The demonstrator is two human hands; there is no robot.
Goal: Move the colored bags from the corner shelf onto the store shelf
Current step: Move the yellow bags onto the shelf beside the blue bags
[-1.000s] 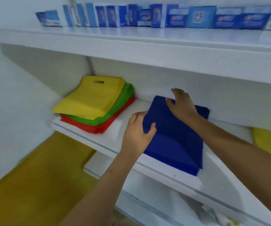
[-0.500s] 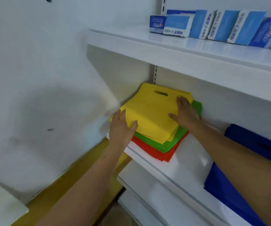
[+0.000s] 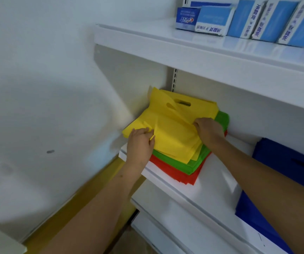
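Both hands dig in: left hand (image 3: 140, 143) pinches the yellow bags (image 3: 175, 129) at nine o'clock, right hand (image 3: 209, 132) bunches them at three. They top green bags (image 3: 198, 160) and red bags (image 3: 177, 173) on the corner shelf (image 3: 219, 180); blue bags (image 3: 285, 160) lie at four o'clock.

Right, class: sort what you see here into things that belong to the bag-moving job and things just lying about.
Part of the job:
yellow bags
green bags
red bags
blue bags
left hand
right hand
shelf

Lying about:
toothpaste boxes

left hand (image 3: 140, 143) fingers curled | right hand (image 3: 209, 132) apparently pinching
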